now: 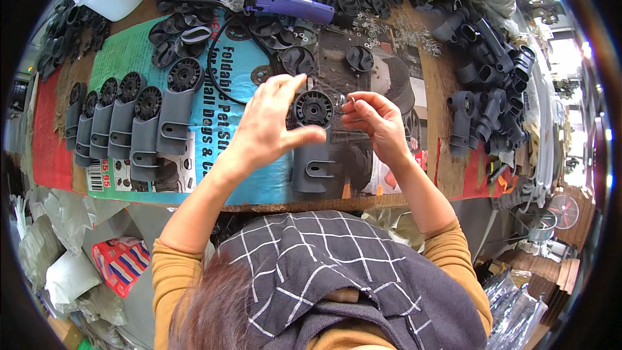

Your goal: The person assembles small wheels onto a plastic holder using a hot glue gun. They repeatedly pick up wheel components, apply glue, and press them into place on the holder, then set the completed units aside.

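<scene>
In front of me a dark grey plastic joint (pixel 313 168) lies on the cardboard, its round ribbed black head (pixel 314 110) at the far end. My left hand (pixel 267 120) hovers over the left side of this head, fingers stretched and thumb spread apart. Whether it touches the part I cannot tell. Just right of the head, my right hand (pixel 379 123) pinches a small shiny piece (pixel 350 99) between thumb and forefinger; its exact kind is too small to make out. Two dark round caps, a left one (pixel 297 61) and a right one (pixel 359 59), lie beyond the joint.
Several similar grey joints (pixel 146 149) stand in a group at the left. A purple power tool (pixel 291 6) with a black cord lies at the back, near heaped black caps. Small metal rings (pixel 382 29) are scattered back right. More grey parts (pixel 486 116) pile at the right.
</scene>
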`<state>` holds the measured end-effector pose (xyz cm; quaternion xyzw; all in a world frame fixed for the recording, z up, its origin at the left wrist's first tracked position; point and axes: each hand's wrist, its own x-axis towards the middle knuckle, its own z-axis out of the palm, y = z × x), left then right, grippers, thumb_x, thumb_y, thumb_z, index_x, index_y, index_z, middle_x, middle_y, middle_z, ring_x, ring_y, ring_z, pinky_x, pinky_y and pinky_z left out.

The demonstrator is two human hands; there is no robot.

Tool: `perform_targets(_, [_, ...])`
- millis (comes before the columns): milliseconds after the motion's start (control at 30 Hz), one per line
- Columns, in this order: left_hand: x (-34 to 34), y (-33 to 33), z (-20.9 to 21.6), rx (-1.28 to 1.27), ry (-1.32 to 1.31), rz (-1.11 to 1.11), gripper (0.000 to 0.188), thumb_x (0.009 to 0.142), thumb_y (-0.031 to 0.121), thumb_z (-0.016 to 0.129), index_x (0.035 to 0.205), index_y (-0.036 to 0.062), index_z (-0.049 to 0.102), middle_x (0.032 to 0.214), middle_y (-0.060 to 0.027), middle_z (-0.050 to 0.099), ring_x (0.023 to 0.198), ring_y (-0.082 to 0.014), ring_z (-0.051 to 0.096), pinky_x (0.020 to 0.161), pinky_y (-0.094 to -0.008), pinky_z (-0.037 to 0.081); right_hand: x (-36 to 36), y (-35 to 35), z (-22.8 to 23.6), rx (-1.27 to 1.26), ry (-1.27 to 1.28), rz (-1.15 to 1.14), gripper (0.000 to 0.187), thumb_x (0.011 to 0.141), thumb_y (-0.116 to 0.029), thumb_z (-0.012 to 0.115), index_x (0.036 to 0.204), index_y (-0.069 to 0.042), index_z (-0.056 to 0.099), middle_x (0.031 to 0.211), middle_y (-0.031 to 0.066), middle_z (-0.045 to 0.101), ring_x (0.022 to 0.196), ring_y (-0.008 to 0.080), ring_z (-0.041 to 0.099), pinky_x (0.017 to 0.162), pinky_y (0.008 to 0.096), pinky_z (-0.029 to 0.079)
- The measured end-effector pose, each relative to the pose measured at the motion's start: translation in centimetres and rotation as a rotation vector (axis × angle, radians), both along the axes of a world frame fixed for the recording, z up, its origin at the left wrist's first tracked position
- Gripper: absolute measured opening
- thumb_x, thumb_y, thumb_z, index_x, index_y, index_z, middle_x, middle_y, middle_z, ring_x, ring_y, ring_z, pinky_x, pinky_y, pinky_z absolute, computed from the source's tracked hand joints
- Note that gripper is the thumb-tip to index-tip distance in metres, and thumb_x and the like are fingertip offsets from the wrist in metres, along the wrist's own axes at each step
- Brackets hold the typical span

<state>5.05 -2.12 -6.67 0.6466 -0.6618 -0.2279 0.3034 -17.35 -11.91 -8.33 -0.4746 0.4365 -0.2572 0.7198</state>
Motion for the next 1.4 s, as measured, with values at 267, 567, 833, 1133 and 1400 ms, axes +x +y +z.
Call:
perform_targets(267, [-3.3,0.0,-3.0,0.06,-0.055,0.118,0.097,0.064,0.049,0.083,0.14,0.0033,0.043,0.137,-0.0144,0.046,0.127,-0.0328,0.041,0.106,-0.0452,0.033,1.6,-1.7,1.0,-0.939,0.259,0.318,0.026,0.083,-0.001,0.07,0.108,-0.005,0.067,0.101,0.0067,0.066,0.088,0.0148,0.065,0.075,0.0264,0.054])
perform_targets(567, [-3.1,-0.3,-3.3,0.007,0.006,0.122,0.097,0.061,0.05,0.084,0.136,0.0025,0.045,0.133,-0.0134,0.048,0.123,-0.0333,0.043,0.103,-0.0471,0.035,4.5,-0.1,2.8,-1.181,0.483,0.522,0.034,0.08,-0.005,0.066,0.114,-0.003,0.06,0.097,0.0134,0.065,0.091,0.0331,0.06,0.084,0.0409,0.049])
perform_targets(833, [-2.6,-0.3,-2.8,0.03,0.053,0.076,0.099,0.059,0.048,0.086,0.136,0.0028,0.044,0.134,-0.0162,0.047,0.125,-0.0354,0.041,0.104,-0.0475,0.034,4.1,-3.9,5.4,-1.071,0.416,0.246,0.016,0.079,-0.011,0.073,0.09,-0.003,0.065,0.085,0.0093,0.068,0.076,0.0229,0.066,0.072,0.0342,0.052])
perform_targets(1133, [-2.1,0.3,-1.9,0.111,0.035,0.017,0.099,0.062,0.054,0.083,0.137,0.0027,0.043,0.133,-0.0153,0.047,0.124,-0.0338,0.041,0.103,-0.048,0.034,13.1,-25.0,1.3,-1.137,0.767,-0.094,0.027,0.078,-0.028,0.073,0.095,-0.007,0.074,0.088,0.012,0.07,0.083,0.026,0.068,0.078,0.0383,0.052])
perform_targets(1400, [-1.9,0.2,-2.2,0.121,0.096,0.001,0.1,0.061,0.052,0.085,0.138,0.0031,0.043,0.132,-0.0156,0.045,0.124,-0.0337,0.041,0.105,-0.0464,0.033,8.9,-32.3,-0.8,-1.345,1.21,0.03,0.043,0.081,-0.017,0.07,0.123,-0.02,0.061,0.129,0.0211,0.05,0.118,0.0422,0.047,0.101,0.0479,0.04])
